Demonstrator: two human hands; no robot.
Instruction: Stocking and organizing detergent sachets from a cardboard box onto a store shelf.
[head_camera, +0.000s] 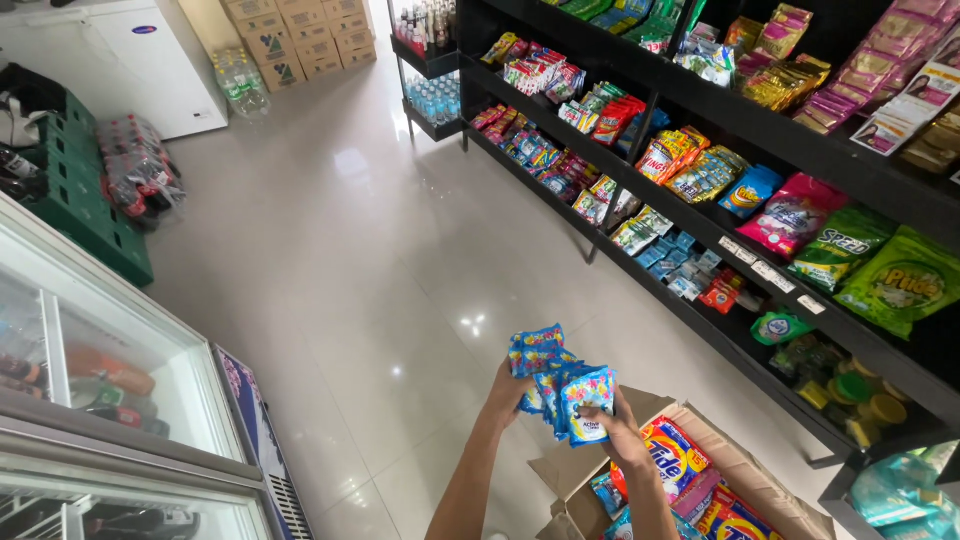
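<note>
You stood in a shop aisle with a bunch of small blue sachets (555, 378) held up over the open cardboard box (740, 470) at the floor's lower right. Your left hand (507, 392) was closed around the back of the bunch, gripping it from the left, while your right hand (617, 430) pinched the frontmost sachet at its lower edge, fingers closed on it. The box below held more packets, orange and red detergent packs (675, 455) among them. To your right ran the black shelves (700, 100), stocked with coloured pouches; a glass-fronted cooler (110, 400) stood at your left.

You appeared to be sorting or separating the sachets just lifted from the box. The next move, as I judged it, called for a turn right toward the shelf rows and a free slot among the blue packets (680, 265) on the lower shelf.
</note>
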